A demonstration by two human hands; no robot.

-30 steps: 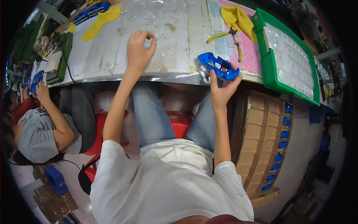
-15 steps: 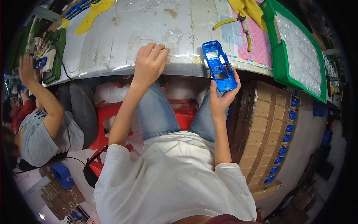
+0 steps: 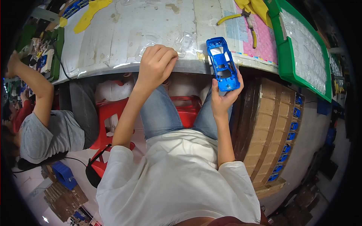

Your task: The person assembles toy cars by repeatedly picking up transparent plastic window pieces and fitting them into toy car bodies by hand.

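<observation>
A shiny blue toy car body shell (image 3: 222, 64) with open window gaps stands tilted up in my right hand (image 3: 225, 98). My thumb presses one side of its lower end and the fingers wrap the other. Over the table's near edge, my left hand (image 3: 157, 64) is closed, fingers curled and pressed together; whatever they hold, if anything, is hidden. Just beyond its fingertips lie clear plastic pieces (image 3: 185, 40), and another clear piece (image 3: 152, 38) is behind the knuckles.
Pliers (image 3: 244, 15) with yellow handles lie on a pink sheet (image 3: 264, 37). A green tray (image 3: 287, 60) of clear parts stands at the right. Below it, a brown divided carton (image 3: 264, 128) holds several blue shells. Yellow cloth (image 3: 88, 17) lies far left; a co-worker (image 3: 52, 128) sits at left.
My left hand has shifted slightly right, its fingers curling further. The blue shell has turned a little more upright. The clear plastic pieces look rearranged, and the co-worker's raised arm has swung left.
</observation>
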